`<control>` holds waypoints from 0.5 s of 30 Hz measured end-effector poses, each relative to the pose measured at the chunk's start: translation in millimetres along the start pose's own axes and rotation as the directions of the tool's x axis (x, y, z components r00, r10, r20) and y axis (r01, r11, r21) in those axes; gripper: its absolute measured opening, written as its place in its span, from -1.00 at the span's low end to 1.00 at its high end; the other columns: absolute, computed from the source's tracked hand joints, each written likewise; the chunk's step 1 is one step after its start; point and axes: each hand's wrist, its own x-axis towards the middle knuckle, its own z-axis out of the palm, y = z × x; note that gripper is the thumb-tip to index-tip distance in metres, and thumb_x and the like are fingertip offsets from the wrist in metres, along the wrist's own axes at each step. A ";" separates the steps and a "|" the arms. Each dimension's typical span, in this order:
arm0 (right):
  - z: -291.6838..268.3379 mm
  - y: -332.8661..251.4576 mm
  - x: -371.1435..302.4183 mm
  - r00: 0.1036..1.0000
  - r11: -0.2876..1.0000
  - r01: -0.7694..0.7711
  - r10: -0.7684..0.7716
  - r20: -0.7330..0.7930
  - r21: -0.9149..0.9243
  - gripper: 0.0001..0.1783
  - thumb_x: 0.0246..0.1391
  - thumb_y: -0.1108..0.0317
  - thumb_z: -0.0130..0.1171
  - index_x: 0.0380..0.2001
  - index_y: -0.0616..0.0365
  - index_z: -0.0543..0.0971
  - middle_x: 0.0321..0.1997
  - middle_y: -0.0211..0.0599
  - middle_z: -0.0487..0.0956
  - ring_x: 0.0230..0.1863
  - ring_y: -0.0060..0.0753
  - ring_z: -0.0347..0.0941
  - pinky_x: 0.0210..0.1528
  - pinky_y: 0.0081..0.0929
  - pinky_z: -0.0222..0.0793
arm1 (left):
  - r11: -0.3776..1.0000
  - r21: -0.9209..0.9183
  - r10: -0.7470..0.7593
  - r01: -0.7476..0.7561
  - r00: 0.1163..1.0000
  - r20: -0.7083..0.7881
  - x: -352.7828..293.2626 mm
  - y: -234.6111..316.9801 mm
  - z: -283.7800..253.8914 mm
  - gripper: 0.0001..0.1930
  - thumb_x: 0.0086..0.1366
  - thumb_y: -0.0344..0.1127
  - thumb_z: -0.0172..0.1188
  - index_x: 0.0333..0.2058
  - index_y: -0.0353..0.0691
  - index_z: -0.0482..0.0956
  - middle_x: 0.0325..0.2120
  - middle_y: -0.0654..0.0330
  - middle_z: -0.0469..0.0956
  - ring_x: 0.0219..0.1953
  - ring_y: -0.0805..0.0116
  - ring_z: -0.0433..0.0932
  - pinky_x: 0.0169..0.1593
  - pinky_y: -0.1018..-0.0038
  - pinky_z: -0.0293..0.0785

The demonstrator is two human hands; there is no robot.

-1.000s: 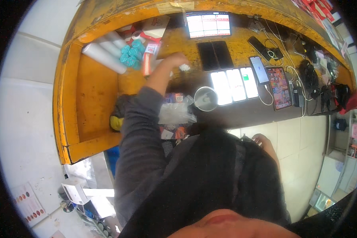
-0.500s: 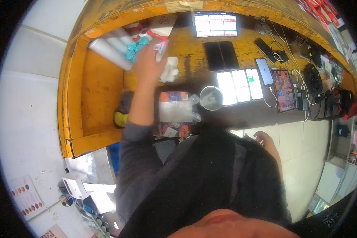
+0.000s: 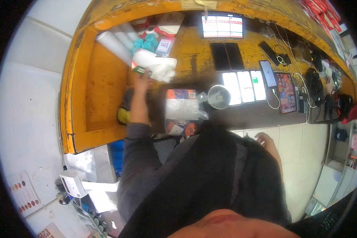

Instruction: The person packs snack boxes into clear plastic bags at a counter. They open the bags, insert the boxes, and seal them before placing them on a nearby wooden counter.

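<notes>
My left hand [image 3: 142, 81] reaches over the left part of the yellow desk. Its fingers are closed on a small green packet [image 3: 142, 71] with pale spots on it. Right behind that packet lies a crumpled white cloth or tissue [image 3: 162, 69]. Beyond it are several teal rolls [image 3: 146, 43] and a small card-like packet with a red edge [image 3: 164, 47]. My right hand [image 3: 268, 142] hangs low beside my body, away from the desk. Its fingers are loosely bent and apart, with nothing seen in them.
Long white rolls [image 3: 114, 44] lean at the desk's left wall. A patterned parcel [image 3: 181, 109] and a round container [image 3: 219, 97] sit near the front edge. Several phones [image 3: 247, 86], a tablet [image 3: 285, 93] and tangled cables stand on the right. A lit screen [image 3: 223, 26] is at the back.
My left hand has drawn back toward me from the teal rolls, uncovering the white cloth and the card-like packet. The green packet now shows in its fingers. My right hand stays put.
</notes>
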 end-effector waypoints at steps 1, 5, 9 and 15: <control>1.9 3.9 1.7 1.000 1.000 0.016 -0.016 0.005 0.018 -0.76 -0.01 0.49 0.21 -0.22 0.16 0.50 -0.38 -0.26 0.51 -0.34 -0.35 0.44 -0.30 -0.42 0.37 | 0.998 0.003 0.060 -0.060 0.998 -0.023 5.3 2.5 -12.1 -0.60 0.22 -0.11 0.26 -0.14 -0.32 0.46 -0.32 0.10 0.57 -0.47 0.39 0.59 -0.58 0.48 0.43; 5.8 2.4 4.6 0.999 1.000 0.016 -0.016 0.028 0.013 -0.75 -0.02 0.50 0.22 -0.21 0.17 0.50 -0.36 -0.29 0.50 -0.36 -0.38 0.42 -0.33 -0.45 0.36 | 0.988 0.096 0.124 -0.118 0.991 -0.056 59.8 8.3 -68.0 -0.65 0.19 -0.28 0.28 -0.13 -0.33 0.44 -0.31 0.08 0.58 -0.42 0.36 0.60 -0.51 0.45 0.47; 10.4 2.2 5.5 1.000 1.000 -0.008 0.007 0.025 0.018 -0.74 -0.02 0.49 0.22 -0.20 0.17 0.50 -0.37 -0.30 0.51 -0.36 -0.38 0.42 -0.33 -0.45 0.35 | 0.879 0.401 0.324 -0.257 0.940 -0.109 82.1 3.2 -90.2 -0.62 0.20 -0.26 0.23 -0.06 -0.32 0.45 -0.30 0.06 0.58 -0.39 0.32 0.57 -0.37 0.41 0.49; 12.4 10.0 14.7 0.996 1.000 0.027 -0.026 0.083 -0.016 -0.73 -0.03 0.44 0.25 -0.21 0.18 0.50 -0.40 -0.28 0.50 -0.36 -0.35 0.42 -0.32 -0.41 0.35 | 0.611 0.737 0.560 -0.288 0.815 -0.146 71.0 31.6 -81.9 -0.56 0.15 -0.39 0.21 0.02 -0.36 0.43 -0.19 -0.13 0.57 -0.11 0.04 0.57 -0.07 0.25 0.46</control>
